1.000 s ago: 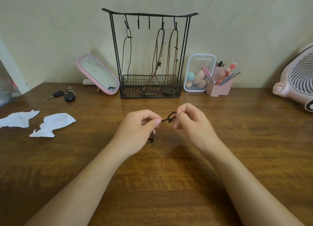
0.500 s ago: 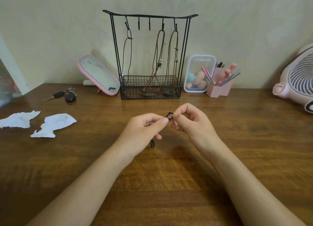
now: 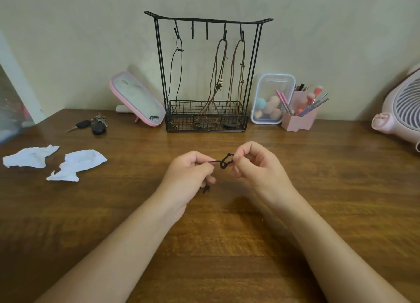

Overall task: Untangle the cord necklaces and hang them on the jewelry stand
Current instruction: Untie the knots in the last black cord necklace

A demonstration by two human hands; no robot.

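A black cord necklace [image 3: 223, 162] is stretched between both hands above the wooden table, with a small loop or knot near the right fingertips. My left hand [image 3: 189, 177] pinches one end; a short tail hangs below its fingers. My right hand [image 3: 256, 168] pinches the looped part. Behind them stands the black wire jewelry stand [image 3: 208, 20] with a basket base. A black cord necklace [image 3: 178, 75] hangs on its leftmost hook, and two brown cord necklaces [image 3: 223, 75] hang on the two right hooks. Two middle hooks are bare.
A pink mirror [image 3: 136, 99] leans left of the stand, with keys [image 3: 93, 125] beside it. Torn white paper [image 3: 75, 164] lies at the left. A clear box of sponges [image 3: 271, 98] and a pink brush holder [image 3: 300, 118] sit right of the stand; a pink fan [image 3: 400, 111] is at far right.
The hands drew together half a second ago, then parted slightly, so the cord between them shows a longer stretch and an open loop. Both hands keep their pinch.
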